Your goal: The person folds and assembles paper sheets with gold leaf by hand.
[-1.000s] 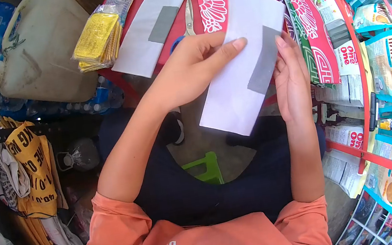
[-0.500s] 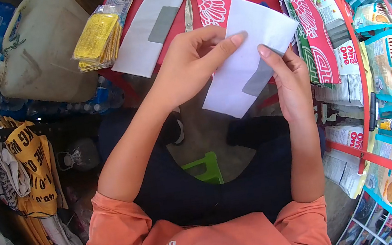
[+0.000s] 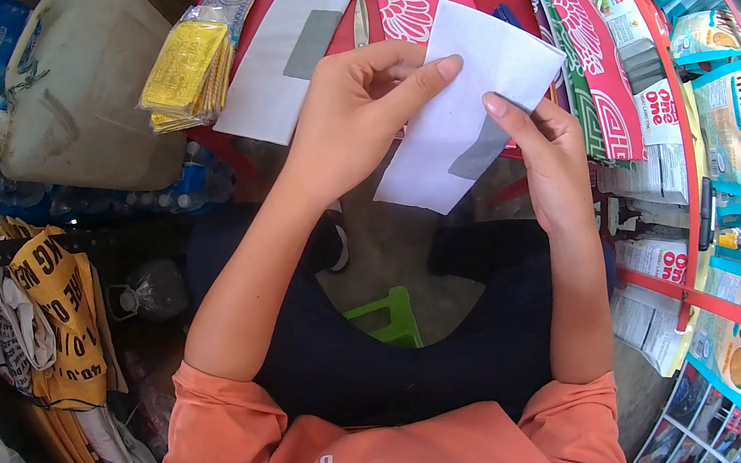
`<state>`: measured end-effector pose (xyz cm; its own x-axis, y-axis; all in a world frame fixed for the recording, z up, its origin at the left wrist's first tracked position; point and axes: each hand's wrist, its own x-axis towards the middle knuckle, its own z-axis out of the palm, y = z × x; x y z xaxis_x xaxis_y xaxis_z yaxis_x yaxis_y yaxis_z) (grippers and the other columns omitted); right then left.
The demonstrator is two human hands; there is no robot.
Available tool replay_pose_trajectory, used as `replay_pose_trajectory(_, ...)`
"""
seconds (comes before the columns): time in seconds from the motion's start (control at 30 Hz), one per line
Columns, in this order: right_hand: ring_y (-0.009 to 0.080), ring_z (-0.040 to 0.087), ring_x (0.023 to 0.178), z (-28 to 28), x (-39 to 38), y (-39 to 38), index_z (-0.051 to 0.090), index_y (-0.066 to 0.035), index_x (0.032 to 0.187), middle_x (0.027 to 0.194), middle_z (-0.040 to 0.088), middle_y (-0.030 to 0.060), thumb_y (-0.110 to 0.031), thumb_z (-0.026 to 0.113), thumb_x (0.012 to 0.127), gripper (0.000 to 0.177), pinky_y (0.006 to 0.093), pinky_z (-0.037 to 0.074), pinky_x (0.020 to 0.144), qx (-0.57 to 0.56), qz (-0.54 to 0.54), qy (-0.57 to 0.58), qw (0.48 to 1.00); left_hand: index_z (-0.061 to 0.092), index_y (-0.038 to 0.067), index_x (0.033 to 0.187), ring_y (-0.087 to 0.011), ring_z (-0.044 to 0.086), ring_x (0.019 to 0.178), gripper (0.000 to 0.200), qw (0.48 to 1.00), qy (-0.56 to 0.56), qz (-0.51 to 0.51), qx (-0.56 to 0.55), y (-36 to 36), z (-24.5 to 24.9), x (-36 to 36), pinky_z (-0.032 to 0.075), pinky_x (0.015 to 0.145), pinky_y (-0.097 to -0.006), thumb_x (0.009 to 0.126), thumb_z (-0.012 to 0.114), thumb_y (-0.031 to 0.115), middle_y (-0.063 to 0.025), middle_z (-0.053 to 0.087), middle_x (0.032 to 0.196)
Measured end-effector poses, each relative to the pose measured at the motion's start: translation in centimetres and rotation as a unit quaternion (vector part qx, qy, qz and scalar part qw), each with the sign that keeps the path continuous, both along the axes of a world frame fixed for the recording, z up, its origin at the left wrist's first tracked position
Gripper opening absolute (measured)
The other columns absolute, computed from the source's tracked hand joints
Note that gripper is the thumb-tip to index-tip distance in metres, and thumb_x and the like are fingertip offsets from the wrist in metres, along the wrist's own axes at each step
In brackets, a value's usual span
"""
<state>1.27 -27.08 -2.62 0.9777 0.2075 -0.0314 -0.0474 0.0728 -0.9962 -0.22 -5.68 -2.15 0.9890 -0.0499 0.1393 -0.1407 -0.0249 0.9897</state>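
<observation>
A white sheet of paper with a grey rectangle near its lower right edge (image 3: 458,115) is held up over my lap, tilted. My left hand (image 3: 375,98) pinches its left side, thumb on top and fingers behind. On the right edge, beside the grey patch, my right hand (image 3: 542,136) grips it between thumb and fingers. Beyond my left hand, a similar white paper with a grey patch (image 3: 260,86) lies flat on the red table (image 3: 324,72). Scissors (image 3: 360,23) lie next to that paper, only partly visible.
Yellow packets in plastic (image 3: 187,72) are stacked at the table's left edge. Pink patterned paper (image 3: 400,5) lies at the back. To the left stands a large plastic jerrycan (image 3: 86,91). A red rack (image 3: 677,84) holds snack bags on the right. A green stool (image 3: 392,318) is below.
The held paper has shifted slightly, its lower end rising a little and moving left. Both hands keep their grip, and the camera view has moved slightly.
</observation>
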Motion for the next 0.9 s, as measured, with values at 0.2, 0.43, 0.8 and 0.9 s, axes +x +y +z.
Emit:
replay_pose_trajectory(0.2, 0.0102, 0.065, 0.1, 0.18, -0.08, 0.28, 0.071, 0.003, 0.121, 0.11, 0.073, 0.0076, -0.019, 0.079, 0.094, 0.037, 0.027, 0.05, 0.092, 0.019, -0.021, -0.016, 0.999, 0.079, 0.003, 0.101, -0.0052, 0.064, 0.073, 0.021, 1.0, 0.0, -0.004, -0.002, 0.0, -0.32, 0.1, 0.046, 0.062, -0.0205, 0.098, 0.074, 0.024, -0.0019, 0.073, 0.084)
replay_pose_trajectory(0.43, 0.0112, 0.066, 0.101, -0.02, 0.18, 0.05, 0.07, 0.004, 0.123, 0.11, 0.073, 0.0079, -0.019, 0.079, 0.094, 0.038, 0.027, 0.049, 0.092, 0.029, -0.037, -0.027, 0.999, 0.079, 0.003, 0.107, -0.0066, 0.066, 0.075, 0.021, 1.0, 0.003, -0.013, 0.001, -0.18, 0.07, -0.09, 0.049, 0.064, -0.0207, 0.097, 0.074, 0.021, -0.0032, 0.074, 0.088)
replay_pose_trajectory(0.8, 0.0112, 0.066, 0.1, 0.01, 0.08, 0.04, 0.071, 0.004, 0.121, 0.109, 0.074, 0.0082, -0.017, 0.078, 0.094, 0.035, 0.0268, 0.05, 0.092, 0.02, -0.027, -0.021, 0.999, 0.079, 0.004, 0.109, -0.01, 0.07, 0.081, 0.028, 1.0, -0.003, 0.009, -0.02, -0.14, 0.09, -0.05, 0.053, 0.07, -0.0232, 0.097, 0.075, 0.029, -0.006, 0.075, 0.092)
replay_pose_trajectory(0.9, 0.0115, 0.066, 0.101, 0.08, -0.04, 0.22, 0.071, 0.004, 0.121, 0.11, 0.074, 0.0086, -0.016, 0.078, 0.094, 0.034, 0.0273, 0.05, 0.093, 0.026, -0.015, -0.023, 0.999, 0.078, 0.004, 0.11, -0.0101, 0.07, 0.083, 0.028, 0.999, -0.009, 0.024, -0.035, -0.11, 0.05, 0.01, 0.054, 0.073, -0.0238, 0.097, 0.075, 0.029, -0.0062, 0.076, 0.093)
